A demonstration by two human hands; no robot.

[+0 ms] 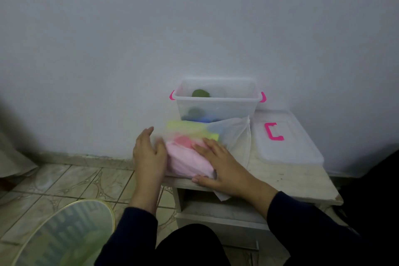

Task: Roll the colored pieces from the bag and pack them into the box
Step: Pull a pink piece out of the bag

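Head view, looking down on a small white table [280, 173] set against a pale wall [151, 28]. At the near left of the tabletop lies a pale pink cloth piece [187, 163]. The left hand [149, 155] stands at its left edge with fingers straight, the palm turned toward the cloth; the outline is blurred, and contact cannot be confirmed. The right hand [218, 162] rests flat on the pink piece, fingers extended over its top and the thumb along its near edge. Just beyond the pink piece lie a red piece [183, 141] and a yellow piece [190, 128], beside a translucent white bag [235, 136] spread to the right. At the far edge, touching the wall, stands a clear plastic box [218, 101] with pink latches, holding a rolled green piece [200, 93] and blue pieces [205, 118] at the bottom. The box lid [289, 144], with a pink handle, lies flat on the right of the table. A round glass-topped table [64, 237] occupies the near left over the tiled floor [64, 179].
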